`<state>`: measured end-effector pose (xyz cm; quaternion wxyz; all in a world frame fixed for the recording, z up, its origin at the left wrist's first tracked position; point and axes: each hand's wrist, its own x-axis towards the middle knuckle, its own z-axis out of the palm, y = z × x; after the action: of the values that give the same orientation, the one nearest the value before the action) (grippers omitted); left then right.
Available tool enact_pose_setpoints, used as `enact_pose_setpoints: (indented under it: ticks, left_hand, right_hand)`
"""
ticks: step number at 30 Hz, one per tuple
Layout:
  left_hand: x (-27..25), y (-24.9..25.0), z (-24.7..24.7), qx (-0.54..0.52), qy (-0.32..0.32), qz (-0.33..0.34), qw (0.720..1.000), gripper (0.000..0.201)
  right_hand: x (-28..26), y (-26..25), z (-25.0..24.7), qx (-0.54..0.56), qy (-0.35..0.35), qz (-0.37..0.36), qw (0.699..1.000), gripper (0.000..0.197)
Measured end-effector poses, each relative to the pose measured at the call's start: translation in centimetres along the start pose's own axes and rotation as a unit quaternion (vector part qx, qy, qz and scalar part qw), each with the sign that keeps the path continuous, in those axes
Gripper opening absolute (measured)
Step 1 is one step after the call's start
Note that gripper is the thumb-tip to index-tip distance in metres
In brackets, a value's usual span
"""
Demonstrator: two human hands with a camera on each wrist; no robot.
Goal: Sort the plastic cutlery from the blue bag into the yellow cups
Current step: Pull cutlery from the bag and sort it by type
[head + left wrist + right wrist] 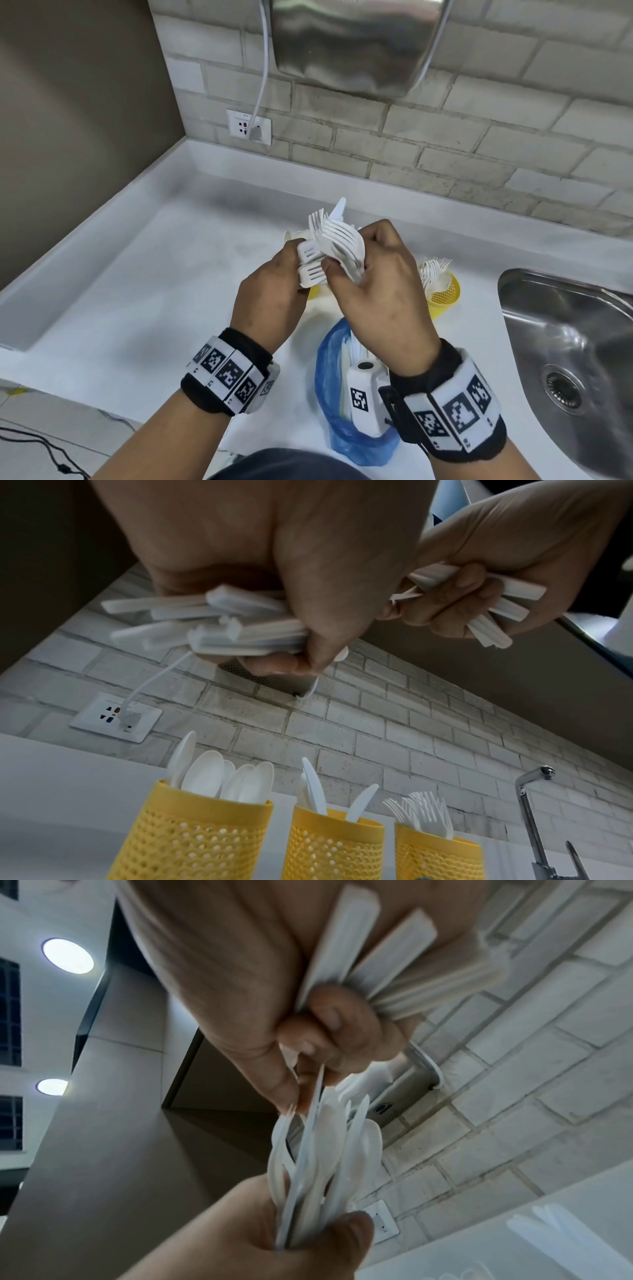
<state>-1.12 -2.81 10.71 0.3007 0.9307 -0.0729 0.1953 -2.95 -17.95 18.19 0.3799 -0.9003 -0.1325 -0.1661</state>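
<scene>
Above the white counter both my hands hold white plastic cutlery. My left hand grips a mixed bundle by its handles. My right hand grips a fan of forks and pinches into the left hand's bundle. The blue bag lies on the counter under my right wrist with white cutlery inside. Three yellow perforated cups stand in a row: the spoon cup, the knife cup and the fork cup. In the head view only the fork cup shows well.
A steel sink lies to the right, its tap near the fork cup. A hand dryer hangs on the brick wall, its cable plugged into a socket. The counter has a raised rim along the left and back.
</scene>
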Motion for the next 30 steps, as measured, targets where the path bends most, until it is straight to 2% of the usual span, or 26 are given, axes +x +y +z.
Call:
enact_pose_setpoints:
  ticks: [5, 12, 18, 25, 28, 30]
  left_hand:
    - [0.0, 0.3, 0.1, -0.016, -0.005, -0.008, 1.000, 0.037]
    - [-0.2, 0.2, 0.0, -0.021, -0.006, -0.008, 1.000, 0.039]
    - [-0.2, 0.4, -0.3, -0.015, 0.004, 0.012, 1.000, 0.042]
    - [-0.1, 0.1, -0.5, -0.001, 0.003, 0.002, 1.000, 0.045]
    - [0.0, 0.0, -0.4, -0.005, -0.001, -0.003, 1.000, 0.040]
    - [0.0, -0.1, -0.4, -0.003, -0.005, -0.010, 1.000, 0.036]
  right_hand:
    - [-0.1, 0.1, 0.4, -0.045, 0.027, -0.009, 0.999, 0.023]
    - [-0.1, 0.5, 0.9, -0.016, 0.009, 0.014, 1.000, 0.018]
    - [-0.1, 0.3, 0.8, 0.004, 0.031, 0.012, 0.999, 0.022]
    - [0.3, 0.6, -0.3, 0.010, 0.042, 0.015, 0.999, 0.017]
    - [0.4, 0.5, -1.0, 0.021, 0.049, 0.016, 0.998, 0.015]
    - [0.5, 0.4, -1.5, 0.031, 0.062, 0.020, 0.997, 0.007]
